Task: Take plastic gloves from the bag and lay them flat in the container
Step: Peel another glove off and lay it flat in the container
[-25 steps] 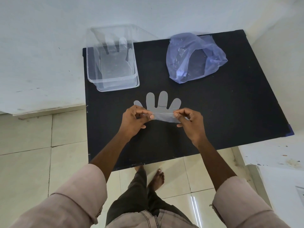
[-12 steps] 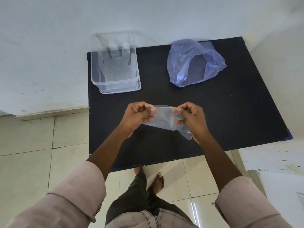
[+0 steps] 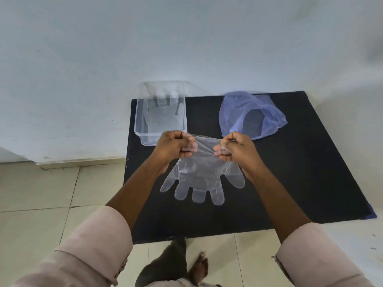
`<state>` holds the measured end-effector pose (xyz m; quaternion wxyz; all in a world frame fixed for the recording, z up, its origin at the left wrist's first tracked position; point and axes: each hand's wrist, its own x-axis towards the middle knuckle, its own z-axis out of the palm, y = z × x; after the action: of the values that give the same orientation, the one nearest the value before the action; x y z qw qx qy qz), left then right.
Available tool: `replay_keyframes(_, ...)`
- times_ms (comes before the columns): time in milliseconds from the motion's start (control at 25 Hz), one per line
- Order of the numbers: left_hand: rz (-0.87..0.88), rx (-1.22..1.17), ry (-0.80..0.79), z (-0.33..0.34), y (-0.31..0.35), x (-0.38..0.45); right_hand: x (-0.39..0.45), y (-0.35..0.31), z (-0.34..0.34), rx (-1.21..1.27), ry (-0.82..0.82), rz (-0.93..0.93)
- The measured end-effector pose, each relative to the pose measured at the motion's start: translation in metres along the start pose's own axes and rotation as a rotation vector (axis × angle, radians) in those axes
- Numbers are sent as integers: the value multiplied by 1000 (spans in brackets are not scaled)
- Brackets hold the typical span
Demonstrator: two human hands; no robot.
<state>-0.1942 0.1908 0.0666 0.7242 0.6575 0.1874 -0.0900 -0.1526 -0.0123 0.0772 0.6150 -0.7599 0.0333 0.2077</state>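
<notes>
Head view: left hand & right hand pinch glove cuff, fingers hanging above table. Keep cuff taut w/ even pull; lower flat into container.

Black tabletop, pale wall, cream tiled floor

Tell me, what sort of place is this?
Probably a plain indoor room, not a workshop: a bare white wall, a tiled floor, and a small black table holding only a container and a bag.
</notes>
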Motion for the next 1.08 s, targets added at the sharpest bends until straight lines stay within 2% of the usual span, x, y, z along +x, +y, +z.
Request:
replay_keyframes(200,-29,-1,60,-51,39,52,60,-54,36,-28,-81,-28)
replay_keyframes(400,0,-41,137,-114,84,122,151,-106,94,-32,-62,-16)
replay_keyframes(520,71,-33,197,-142,119,165,200,-142,125,-27,-19,-83)
replay_keyframes(640,190,-22,234,-153,157,191,227,-178,142,-72,98,-267)
replay_keyframes(760,407,-48,258,-157,193,196,233,-205,146,-112,234,-619)
replay_keyframes(840,570,-69,256,-160,201,188,227,-208,146,-97,278,-829)
replay_keyframes(920,661,-61,224,-162,188,174,214,-190,147,-89,305,-949)
replay_keyframes(1000,644,-27,190,-162,156,163,202,-154,150,-103,288,-956)
replay_keyframes(1080,530,2,179,-161,113,158,196,-107,152,-128,202,-869)
